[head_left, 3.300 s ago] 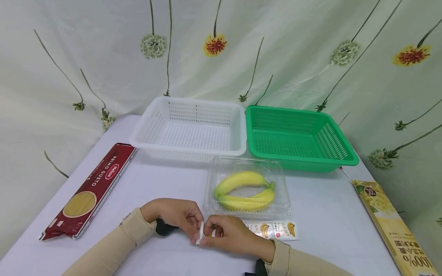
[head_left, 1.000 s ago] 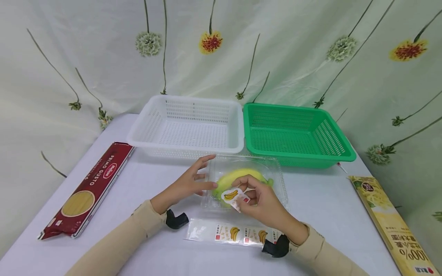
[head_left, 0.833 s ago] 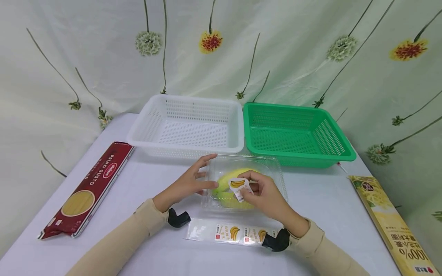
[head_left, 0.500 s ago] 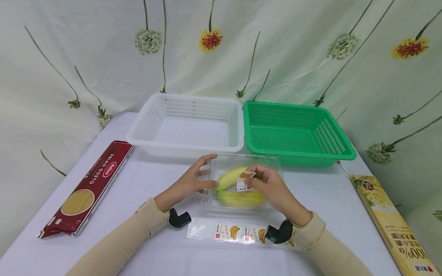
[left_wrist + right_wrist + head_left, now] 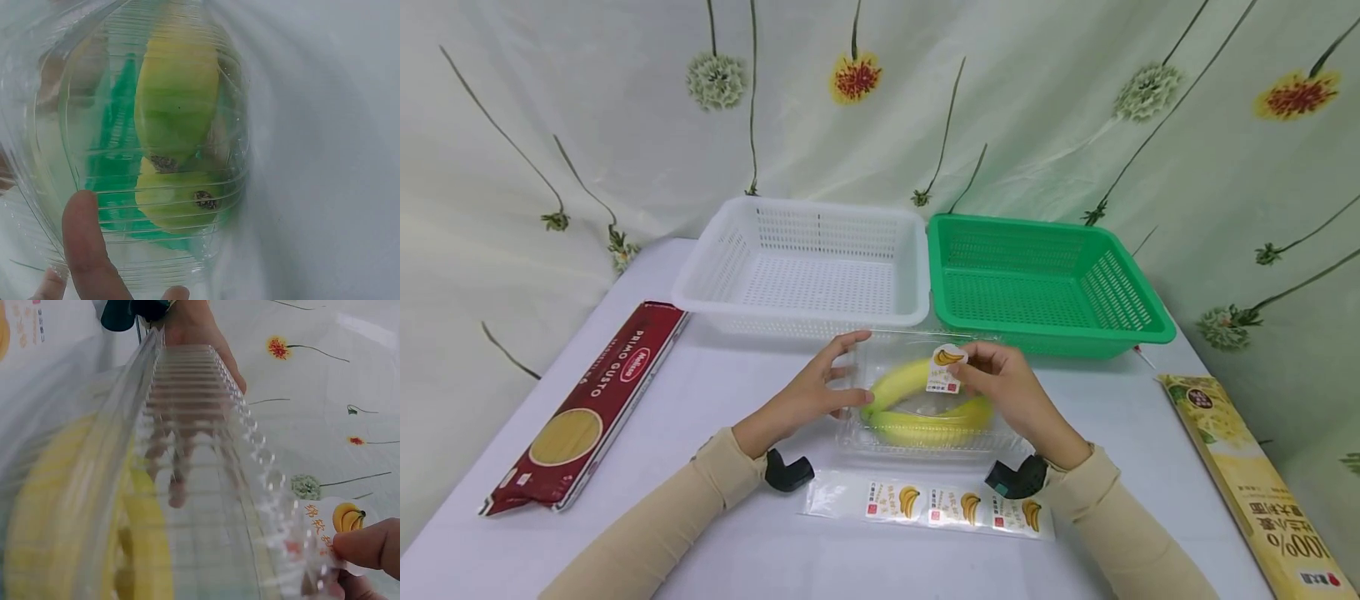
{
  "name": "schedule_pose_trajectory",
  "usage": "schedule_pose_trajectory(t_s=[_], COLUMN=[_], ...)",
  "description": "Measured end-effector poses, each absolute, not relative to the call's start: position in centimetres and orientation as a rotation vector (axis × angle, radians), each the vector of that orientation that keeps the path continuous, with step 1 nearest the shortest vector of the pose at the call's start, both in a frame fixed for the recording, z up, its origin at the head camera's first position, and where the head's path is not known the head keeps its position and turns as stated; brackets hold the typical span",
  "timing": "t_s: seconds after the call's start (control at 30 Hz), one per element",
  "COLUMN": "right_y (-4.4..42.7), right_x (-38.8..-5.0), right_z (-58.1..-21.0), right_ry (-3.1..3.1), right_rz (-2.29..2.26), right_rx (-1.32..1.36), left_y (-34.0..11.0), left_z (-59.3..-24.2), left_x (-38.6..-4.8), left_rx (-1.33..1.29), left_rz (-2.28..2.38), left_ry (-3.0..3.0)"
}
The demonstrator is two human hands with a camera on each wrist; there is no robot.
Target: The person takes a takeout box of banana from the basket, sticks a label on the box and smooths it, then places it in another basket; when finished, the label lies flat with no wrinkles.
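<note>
A clear plastic clamshell box [image 5: 859, 435] with two yellow-green bananas [image 5: 940, 427] inside lies in the middle of the table. My left hand [image 5: 805, 390] rests at the box's left side, fingers spread. In the left wrist view, a finger [image 5: 87, 247] lies along its ribbed wall. Above the right half of the lid, my right hand [image 5: 1011, 392] pinches a white banana sticker [image 5: 942, 377] between thumb and fingers. The right wrist view shows the thumb [image 5: 369, 547] over the sticker's edge; whether the sticker touches the lid, I cannot tell.
A backing strip of banana stickers [image 5: 880, 503] lies in front of the box. Behind stand a white basket [image 5: 812, 312] and a green basket [image 5: 1045, 337]. A red pasta pack [image 5: 587, 408] is at left, a yellow pasta pack [image 5: 1247, 475] at right.
Both hands have moved from low on the table to the box. The right hand has then carried the sticker up and right over the lid and turned it upright; the left has stayed put lately.
</note>
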State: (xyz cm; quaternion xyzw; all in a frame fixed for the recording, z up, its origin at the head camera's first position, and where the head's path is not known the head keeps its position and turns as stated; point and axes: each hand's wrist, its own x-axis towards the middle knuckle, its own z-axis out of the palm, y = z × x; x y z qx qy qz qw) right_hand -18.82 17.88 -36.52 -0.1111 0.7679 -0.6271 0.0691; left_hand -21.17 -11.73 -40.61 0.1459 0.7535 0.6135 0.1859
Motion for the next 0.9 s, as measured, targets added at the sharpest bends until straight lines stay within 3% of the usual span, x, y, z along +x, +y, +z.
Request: schedule_pose_trajectory(t_s=[0.3,0.9], right_y=[18.2,17.3], right_x=[-19.4,-19.8], right_z=[-37.0,-37.2], right_ry=[2.325,2.41], right_rz=[-1.825,-1.684], right_rx=[-0.456,-0.339], left_y=[-11.8,-11.6], left_z=[-40.7,-40.6], left_x=[-21.2,-20.9], left_rx=[0.421,0.408], left_rz=[1.735,1.737], left_ry=[2.126,2.132])
